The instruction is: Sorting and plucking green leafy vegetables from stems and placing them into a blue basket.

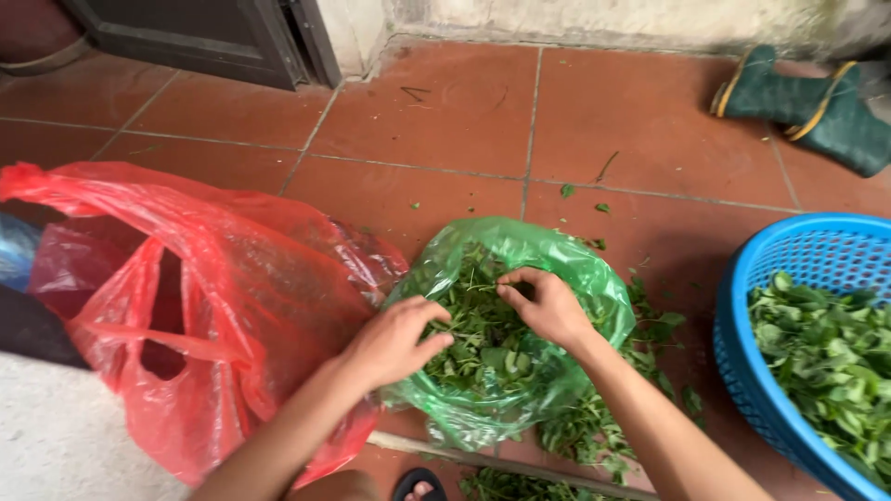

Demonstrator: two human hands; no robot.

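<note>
A green plastic bag [566,260] lies open on the red tile floor, filled with leafy green stems [478,329]. My left hand [394,339] rests at the bag's left rim, fingers curled over the plastic and the greens. My right hand [548,304] reaches into the bag from the right, fingers bent down among the stems. Whether either hand grips stems or only presses on them is unclear.
A crumpled red plastic bag [213,306] sits to the left. A blue plastic basket [742,334] with picked green leaves stands at the right. Loose greens [594,427] and a wooden stick [501,459] lie near my feet. Green rubber boots [817,107] lie at the back right.
</note>
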